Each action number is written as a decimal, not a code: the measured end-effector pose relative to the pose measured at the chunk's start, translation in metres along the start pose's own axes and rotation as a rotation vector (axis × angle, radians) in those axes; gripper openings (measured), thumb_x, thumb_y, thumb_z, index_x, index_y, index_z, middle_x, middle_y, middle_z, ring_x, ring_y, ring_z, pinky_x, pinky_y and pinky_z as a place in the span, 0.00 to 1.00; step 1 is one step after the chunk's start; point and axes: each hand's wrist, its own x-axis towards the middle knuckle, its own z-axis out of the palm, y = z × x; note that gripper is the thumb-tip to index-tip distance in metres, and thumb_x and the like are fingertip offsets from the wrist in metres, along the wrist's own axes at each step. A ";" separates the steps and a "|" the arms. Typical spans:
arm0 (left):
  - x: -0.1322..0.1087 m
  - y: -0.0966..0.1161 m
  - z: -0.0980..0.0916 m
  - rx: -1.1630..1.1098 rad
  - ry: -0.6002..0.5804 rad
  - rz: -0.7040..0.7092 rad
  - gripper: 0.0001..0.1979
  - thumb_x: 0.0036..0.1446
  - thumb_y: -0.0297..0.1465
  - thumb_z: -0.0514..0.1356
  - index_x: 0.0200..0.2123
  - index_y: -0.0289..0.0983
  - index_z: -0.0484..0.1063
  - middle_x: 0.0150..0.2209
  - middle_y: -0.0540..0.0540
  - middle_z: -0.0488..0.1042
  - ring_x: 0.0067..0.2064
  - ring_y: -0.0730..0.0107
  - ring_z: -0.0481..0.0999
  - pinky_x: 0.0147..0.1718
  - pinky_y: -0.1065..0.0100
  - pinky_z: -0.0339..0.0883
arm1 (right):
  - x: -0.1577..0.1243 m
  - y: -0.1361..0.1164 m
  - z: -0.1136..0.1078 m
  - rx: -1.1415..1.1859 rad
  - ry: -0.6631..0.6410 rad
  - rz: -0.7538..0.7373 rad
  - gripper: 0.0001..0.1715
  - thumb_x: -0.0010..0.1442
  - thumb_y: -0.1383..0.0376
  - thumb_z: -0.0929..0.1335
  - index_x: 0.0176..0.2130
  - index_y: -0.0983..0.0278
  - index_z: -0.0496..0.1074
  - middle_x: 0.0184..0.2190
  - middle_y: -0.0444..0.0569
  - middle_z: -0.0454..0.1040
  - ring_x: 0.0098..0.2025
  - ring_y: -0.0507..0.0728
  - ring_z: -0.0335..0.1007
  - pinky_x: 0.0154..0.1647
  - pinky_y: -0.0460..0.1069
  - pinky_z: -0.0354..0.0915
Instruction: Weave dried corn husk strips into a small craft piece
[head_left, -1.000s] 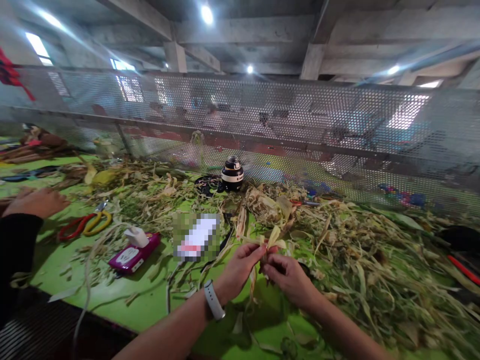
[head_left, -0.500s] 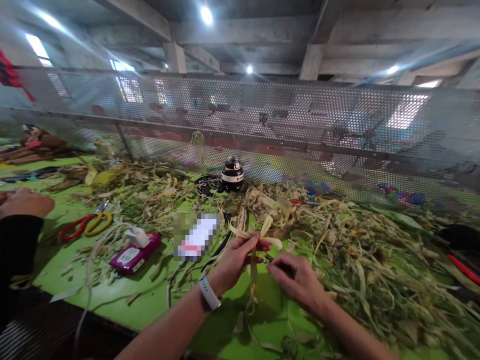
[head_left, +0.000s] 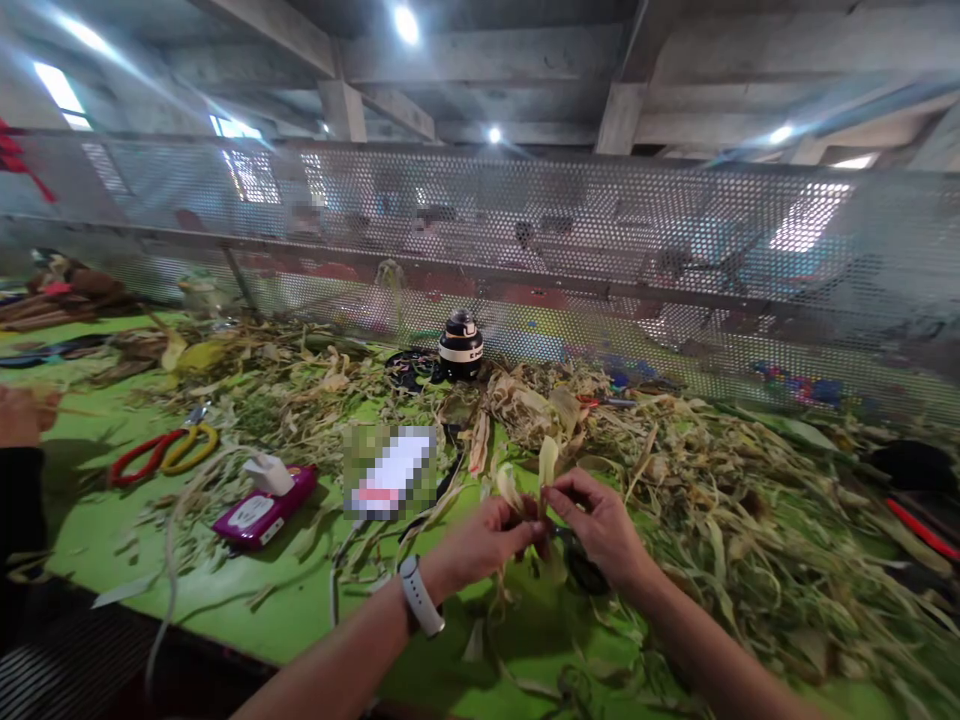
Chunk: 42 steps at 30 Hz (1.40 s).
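Observation:
My left hand (head_left: pixel 491 540), with a white-strapped watch (head_left: pixel 421 598) on its wrist, is closed round a small bundle of dried corn husk strips (head_left: pixel 508 488). Right beside it, the thumb and fingers of my right hand (head_left: pixel 596 525) pinch a pale upright husk strip (head_left: pixel 548 462) that rises out of the same bundle. Under the right palm shows a dark looped handle (head_left: pixel 589 572), looking like small scissors; whether the palm grips it I cannot tell. Husk ends hang below both hands, partly hidden by the fingers.
Loose husk scraps (head_left: pixel 735 520) cover the green table (head_left: pixel 247 610). To the left lie a phone (head_left: pixel 394 475), a purple power strip (head_left: pixel 266 510) and red-and-yellow scissors (head_left: pixel 169 450). A black jar (head_left: pixel 460 347) stands by the perforated screen (head_left: pixel 480 230). A co-worker's hand (head_left: pixel 22 412) is at far left.
My right hand has moved up and in to the bundle and now pinches a husk strip. My left hand has turned and lowered slightly. The co-worker's hand has shifted left.

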 end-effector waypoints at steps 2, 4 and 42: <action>0.000 -0.004 -0.001 0.057 -0.035 -0.027 0.19 0.45 0.46 0.63 0.26 0.33 0.72 0.23 0.49 0.72 0.23 0.76 0.64 0.25 0.72 0.56 | -0.001 -0.001 0.002 -0.034 0.046 -0.011 0.16 0.53 0.55 0.67 0.24 0.64 0.69 0.22 0.44 0.66 0.28 0.52 0.61 0.31 0.47 0.60; 0.000 -0.006 -0.002 0.066 -0.049 -0.044 0.19 0.44 0.45 0.63 0.27 0.33 0.72 0.23 0.48 0.72 0.23 0.76 0.64 0.25 0.72 0.56 | 0.000 0.001 0.002 -0.019 0.023 0.012 0.17 0.53 0.54 0.66 0.25 0.65 0.69 0.22 0.44 0.66 0.27 0.52 0.61 0.29 0.47 0.60; -0.002 0.007 -0.011 0.146 0.035 0.004 0.16 0.47 0.41 0.63 0.26 0.34 0.66 0.24 0.50 0.70 0.28 0.74 0.68 0.29 0.72 0.58 | 0.003 0.010 0.000 0.242 -0.100 0.235 0.18 0.53 0.53 0.66 0.24 0.65 0.63 0.18 0.39 0.58 0.20 0.48 0.53 0.22 0.44 0.53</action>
